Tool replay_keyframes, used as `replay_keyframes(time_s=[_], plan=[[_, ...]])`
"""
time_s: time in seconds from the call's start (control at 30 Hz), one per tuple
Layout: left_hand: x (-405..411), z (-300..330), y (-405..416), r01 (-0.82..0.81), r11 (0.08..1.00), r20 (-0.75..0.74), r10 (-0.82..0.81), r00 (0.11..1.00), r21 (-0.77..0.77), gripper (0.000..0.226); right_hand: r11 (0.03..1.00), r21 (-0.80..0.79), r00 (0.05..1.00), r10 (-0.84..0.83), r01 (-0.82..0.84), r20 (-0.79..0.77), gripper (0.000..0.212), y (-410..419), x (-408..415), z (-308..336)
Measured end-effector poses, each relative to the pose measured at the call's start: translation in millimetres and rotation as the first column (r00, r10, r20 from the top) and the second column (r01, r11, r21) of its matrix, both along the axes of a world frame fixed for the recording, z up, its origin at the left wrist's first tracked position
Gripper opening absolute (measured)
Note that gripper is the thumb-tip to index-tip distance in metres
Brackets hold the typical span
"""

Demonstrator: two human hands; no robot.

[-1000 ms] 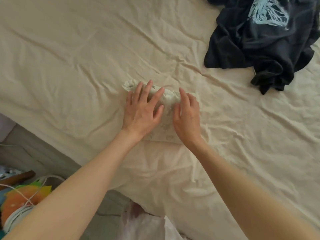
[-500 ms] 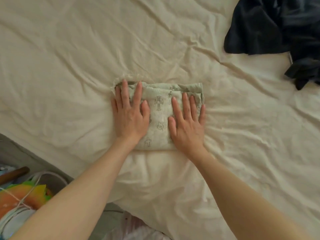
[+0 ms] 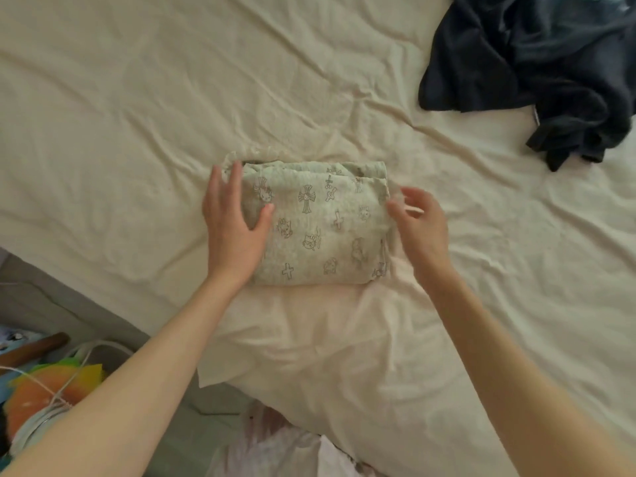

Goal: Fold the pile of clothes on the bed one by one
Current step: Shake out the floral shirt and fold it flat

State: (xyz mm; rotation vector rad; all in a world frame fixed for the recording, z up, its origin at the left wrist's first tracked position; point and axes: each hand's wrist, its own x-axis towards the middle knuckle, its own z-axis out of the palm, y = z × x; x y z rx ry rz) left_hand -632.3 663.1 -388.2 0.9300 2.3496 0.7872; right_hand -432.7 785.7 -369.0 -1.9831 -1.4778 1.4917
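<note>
A pale green garment (image 3: 320,225) printed with crosses and cats lies folded into a neat rectangle in the middle of the bed. My left hand (image 3: 232,218) rests flat against its left edge, fingers straight and thumb on the cloth. My right hand (image 3: 421,222) hovers at the right edge with fingers loosely spread, holding nothing; whether it touches the cloth I cannot tell. A crumpled dark navy garment (image 3: 537,67) lies at the bed's far right.
The cream bedsheet (image 3: 137,98) is wrinkled all over. Off the bed's near-left corner sit an orange and yellow object (image 3: 44,390), white cords and a wooden handle (image 3: 34,347). White cloth (image 3: 292,452) lies by the bed's near edge.
Both hands have slid apart from pressing on top of the folded garment to its left and right sides. The garment's printed top now shows fully.
</note>
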Motion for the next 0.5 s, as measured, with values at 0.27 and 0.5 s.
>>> replay_keyframes(time_s=[0.27,0.5], plan=[[-12,-2,1,-0.273,0.923,0.453,0.373,0.810,-0.270,0.068,0.698,-0.715,0.966,-0.156,-0.041,-0.207,0.033,26,12,-11],[-24,15,2,-0.121,0.932,0.728,0.344,0.593,-0.343,0.054,0.697,-0.714,0.990,-0.044,-0.066,-0.135,0.023,33,7,-13]])
